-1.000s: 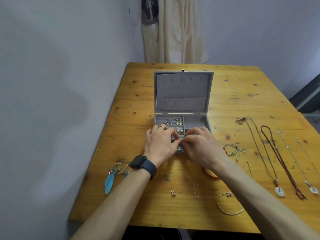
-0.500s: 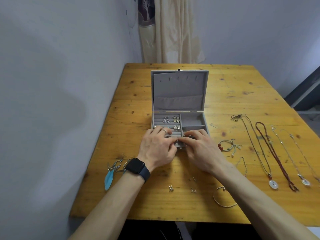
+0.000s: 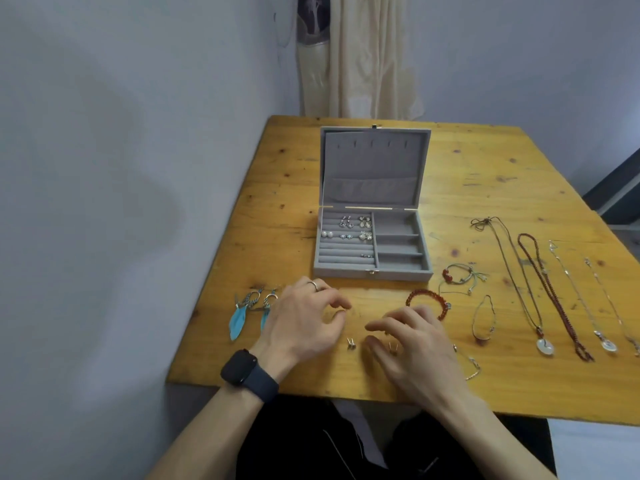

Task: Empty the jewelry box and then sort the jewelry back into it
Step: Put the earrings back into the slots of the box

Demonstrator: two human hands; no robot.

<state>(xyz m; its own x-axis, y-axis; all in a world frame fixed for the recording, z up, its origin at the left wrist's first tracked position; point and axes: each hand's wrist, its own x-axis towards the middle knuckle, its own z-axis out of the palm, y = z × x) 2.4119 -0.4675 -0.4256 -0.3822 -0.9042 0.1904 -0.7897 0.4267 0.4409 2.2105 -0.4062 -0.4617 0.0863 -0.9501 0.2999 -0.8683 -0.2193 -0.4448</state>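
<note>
Wooden table (image 3: 485, 161) carries the jewelry box (image 3: 372, 274) at frame centre, long axis left-right, lid raised toward the top edge. Below it, the left hand (image 3: 301, 323) and right hand (image 3: 419, 348) hover over stud earrings (image 3: 350, 342), fingers loosely curled, holding nothing.

the right hand (image 3: 415, 344), in front of the box (image 3: 372, 273), is smeared by motion. it covers the near end of the red bracelet (image 3: 420, 295) and most of a thin chain (image 3: 472, 370) in front and to the right of the box. a stud (image 3: 392, 348) shows between its thumb and fingers, contact unclear. whether the left hand (image 3: 304, 323) pinches anything cannot be told. the earrings (image 3: 356, 228) in the box's left half are too small to make out. the necklace (image 3: 606, 296) farthest right of the box runs off the edge.
</note>
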